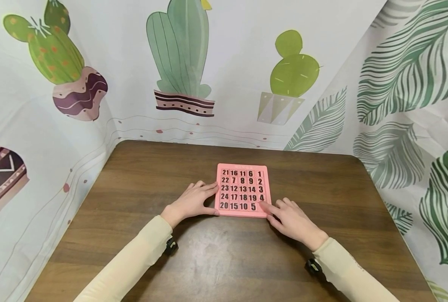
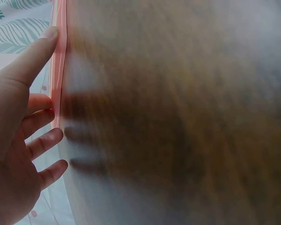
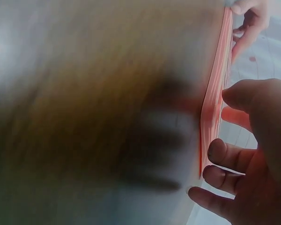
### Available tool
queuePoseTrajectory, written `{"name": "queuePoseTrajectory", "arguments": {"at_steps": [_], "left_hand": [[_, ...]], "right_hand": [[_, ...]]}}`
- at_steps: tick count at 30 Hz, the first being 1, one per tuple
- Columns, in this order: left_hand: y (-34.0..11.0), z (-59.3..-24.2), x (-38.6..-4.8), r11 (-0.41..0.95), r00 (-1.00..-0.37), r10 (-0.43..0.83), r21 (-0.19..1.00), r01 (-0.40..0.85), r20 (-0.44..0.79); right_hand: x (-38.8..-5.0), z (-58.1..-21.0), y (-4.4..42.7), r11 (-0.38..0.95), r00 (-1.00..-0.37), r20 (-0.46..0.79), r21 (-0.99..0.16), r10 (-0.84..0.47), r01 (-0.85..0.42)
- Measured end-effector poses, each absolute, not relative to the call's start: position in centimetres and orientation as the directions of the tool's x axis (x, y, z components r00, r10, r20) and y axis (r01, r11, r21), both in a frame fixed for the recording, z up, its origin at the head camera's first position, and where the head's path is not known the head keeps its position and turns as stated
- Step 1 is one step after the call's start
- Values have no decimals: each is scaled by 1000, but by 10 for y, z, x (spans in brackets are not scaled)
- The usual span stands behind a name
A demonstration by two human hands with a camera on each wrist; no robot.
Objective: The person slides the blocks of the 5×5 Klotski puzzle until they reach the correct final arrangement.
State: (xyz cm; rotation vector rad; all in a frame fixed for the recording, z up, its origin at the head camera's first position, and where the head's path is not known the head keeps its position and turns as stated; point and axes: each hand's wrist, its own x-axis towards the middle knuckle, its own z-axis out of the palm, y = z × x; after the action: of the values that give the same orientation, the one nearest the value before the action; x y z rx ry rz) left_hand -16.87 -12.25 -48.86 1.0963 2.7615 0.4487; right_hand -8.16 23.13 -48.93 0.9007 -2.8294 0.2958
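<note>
Pink plastic-looking framing is surrounding the number puzzle (image 1: pixel 243 191), which is lying flat on the brown wood-grain table (image 1: pixel 216 260), nearer its far edge and directly between your two hands. You are bracing its left side with your left hand (image 1: pixel 189 202), the fingers spread and relaxed rather than wrapped around anything: your thumb is touching the edge by the near left corner, while your index finger is meeting the same side higher up. With your right hand (image 1: pixel 294 220) you are reaching over the near right corner, index finger extended and its tip resting just below the numeral on tile 4 (image 1: pixel 261 197); that hand is pinching nothing, its other fingers bending loosely, and whether your right thumb is actually pressing the frame you cannot tell. Along the top row, the numbers are running 21, 16, 11, 6, 1; along the bottom, 20, 15, 10 and 5 are showing, with your fingertip partly covering the area beside tile 5 (image 1: pixel 253 206). You are wearing pale sleeves (image 1: pixel 133 256), and a small dark device (image 1: pixel 171 246) is sitting at each wrist. Behind the table, white cloth (image 1: pixel 239 54) printed with cacti and leaves is hanging.
</note>
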Motion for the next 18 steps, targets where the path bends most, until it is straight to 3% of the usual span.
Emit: {"name": "queuePoseTrajectory", "arguments": {"at_steps": [5, 18], "left_hand": [[-122, -487, -169, 689, -726, 688, 328, 646, -14], [-122, -488, -168, 694, -730, 683, 339, 636, -27]], "right_hand": [[-78, -488, 223, 770, -778, 227, -144, -585, -621], [-73, -489, 224, 785, -793, 208, -138, -573, -603]]}}
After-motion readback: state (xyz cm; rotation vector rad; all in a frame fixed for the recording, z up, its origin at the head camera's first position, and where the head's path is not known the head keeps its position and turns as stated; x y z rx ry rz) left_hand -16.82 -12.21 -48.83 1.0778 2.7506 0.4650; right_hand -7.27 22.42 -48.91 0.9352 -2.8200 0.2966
